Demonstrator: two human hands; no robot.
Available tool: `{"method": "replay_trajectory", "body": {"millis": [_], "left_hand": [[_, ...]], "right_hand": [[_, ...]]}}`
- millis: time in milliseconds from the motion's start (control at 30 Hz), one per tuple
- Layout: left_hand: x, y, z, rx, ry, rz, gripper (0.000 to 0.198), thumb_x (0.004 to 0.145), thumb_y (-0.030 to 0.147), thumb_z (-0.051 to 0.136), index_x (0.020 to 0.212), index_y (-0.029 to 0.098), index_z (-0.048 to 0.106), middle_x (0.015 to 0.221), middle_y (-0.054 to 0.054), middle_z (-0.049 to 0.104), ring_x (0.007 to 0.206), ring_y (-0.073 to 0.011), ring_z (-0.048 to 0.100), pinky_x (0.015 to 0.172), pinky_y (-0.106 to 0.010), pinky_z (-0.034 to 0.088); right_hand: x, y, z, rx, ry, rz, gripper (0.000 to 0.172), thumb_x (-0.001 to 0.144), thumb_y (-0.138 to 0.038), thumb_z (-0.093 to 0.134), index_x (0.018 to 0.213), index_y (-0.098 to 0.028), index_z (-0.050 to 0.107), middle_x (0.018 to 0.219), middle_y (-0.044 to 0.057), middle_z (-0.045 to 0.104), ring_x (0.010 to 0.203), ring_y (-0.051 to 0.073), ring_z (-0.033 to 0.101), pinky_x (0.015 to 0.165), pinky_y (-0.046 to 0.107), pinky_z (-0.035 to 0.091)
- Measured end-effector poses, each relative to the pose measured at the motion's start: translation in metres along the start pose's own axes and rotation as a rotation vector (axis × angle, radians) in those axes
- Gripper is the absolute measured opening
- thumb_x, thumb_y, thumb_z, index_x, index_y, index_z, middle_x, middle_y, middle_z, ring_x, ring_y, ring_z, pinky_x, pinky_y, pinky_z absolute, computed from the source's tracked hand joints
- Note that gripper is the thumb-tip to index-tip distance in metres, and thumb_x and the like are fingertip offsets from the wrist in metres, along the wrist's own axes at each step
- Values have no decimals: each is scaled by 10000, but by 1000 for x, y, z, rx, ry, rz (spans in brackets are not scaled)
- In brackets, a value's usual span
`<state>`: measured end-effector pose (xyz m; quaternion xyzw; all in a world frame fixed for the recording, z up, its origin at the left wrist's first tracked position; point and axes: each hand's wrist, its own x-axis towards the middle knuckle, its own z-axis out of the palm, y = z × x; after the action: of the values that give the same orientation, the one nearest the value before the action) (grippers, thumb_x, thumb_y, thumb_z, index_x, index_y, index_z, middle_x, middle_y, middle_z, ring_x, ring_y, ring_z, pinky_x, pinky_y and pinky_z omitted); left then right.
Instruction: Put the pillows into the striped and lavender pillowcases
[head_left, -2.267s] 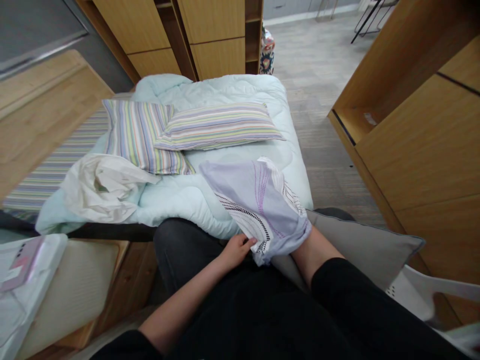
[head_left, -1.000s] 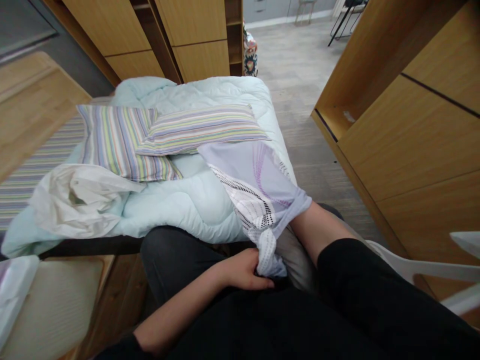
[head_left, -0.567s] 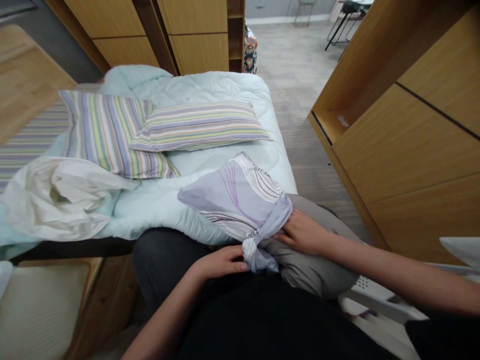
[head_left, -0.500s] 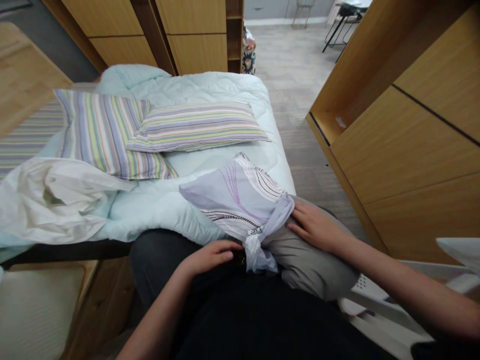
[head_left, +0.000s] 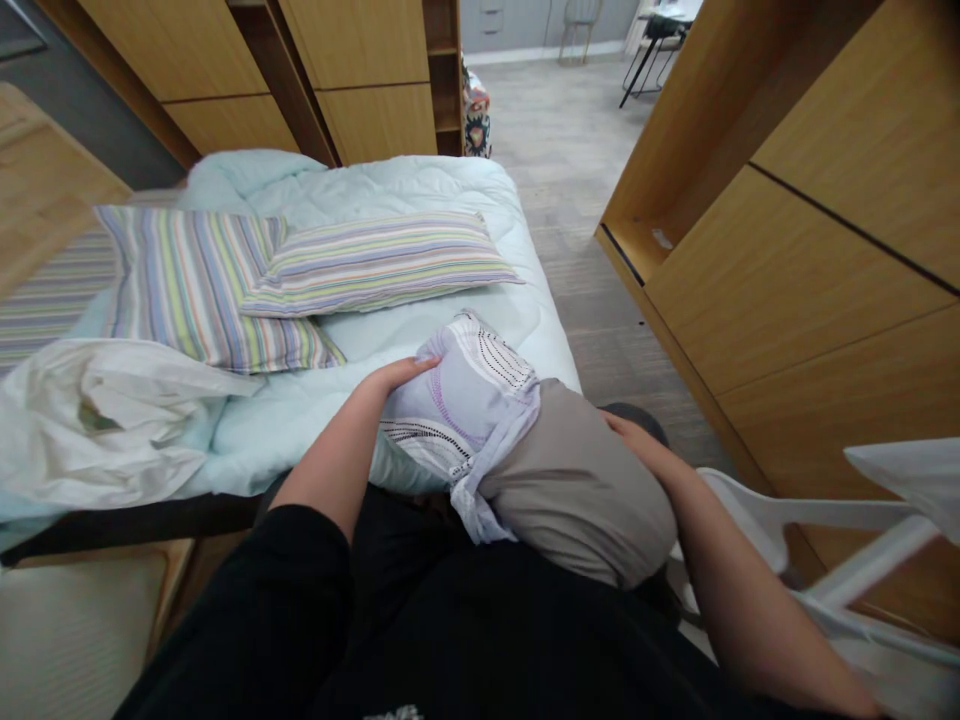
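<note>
A plump grey pillow (head_left: 581, 480) lies across my lap and the bed edge, its far-left end inside a lilac pillowcase (head_left: 457, 390) with dotted wavy lines. The case's opening is bunched around the pillow's middle, and a loose fold hangs toward me. My left hand (head_left: 401, 375) grips the far-left side of the pillowcase, thumb on top, other fingers mostly hidden. On the right side of the grey pillow, my right hand (head_left: 641, 445) holds its edge; its fingers are partly hidden.
Two striped pillows (head_left: 382, 262) lie on the pale blue quilt (head_left: 360, 185). Crumpled white cloth (head_left: 105, 420) is at the left. A white chair (head_left: 817, 510) stands close at my right, with wooden cabinets (head_left: 817, 290) beyond. Another chair seat (head_left: 82, 630) is at lower left.
My left hand has moved from near my lap up to the far-left side of the pillowcase. My right hand has slid to the pillow's outer edge. The pillow has turned slightly.
</note>
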<state>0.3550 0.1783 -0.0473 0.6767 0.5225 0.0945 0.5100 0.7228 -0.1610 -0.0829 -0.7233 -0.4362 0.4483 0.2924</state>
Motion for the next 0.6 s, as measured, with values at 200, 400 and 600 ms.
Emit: {"method": "replay_trajectory", "body": {"millis": [200,400,600], "left_hand": [[-69,-49,4,-371,100,130,928,443,632,981,1162,90,756,1160,-165,799,1133,-399,728,1021,-479,575],[-140,-124,-107,-286,716,135,571,716,566,770,1155,207,700,1096,-94,793,1136,-359,717,1001,-544,590],[-158,-136,-144,112,973,-57,439,710,269,837,1087,129,663,991,-42,718,1141,-330,669,1080,-537,493]], "right_hand": [[-15,-35,16,129,-110,-164,910,807,-588,797,1625,-325,497,1643,40,521,1579,366,386,1319,503,285],[8,-86,-31,613,-110,-350,800,833,-717,723,1510,-312,595,1416,93,703,1298,355,666,1129,501,507],[112,-103,43,579,108,-49,258,854,-389,716,1039,-210,715,913,50,794,931,229,708,916,360,567]]}}
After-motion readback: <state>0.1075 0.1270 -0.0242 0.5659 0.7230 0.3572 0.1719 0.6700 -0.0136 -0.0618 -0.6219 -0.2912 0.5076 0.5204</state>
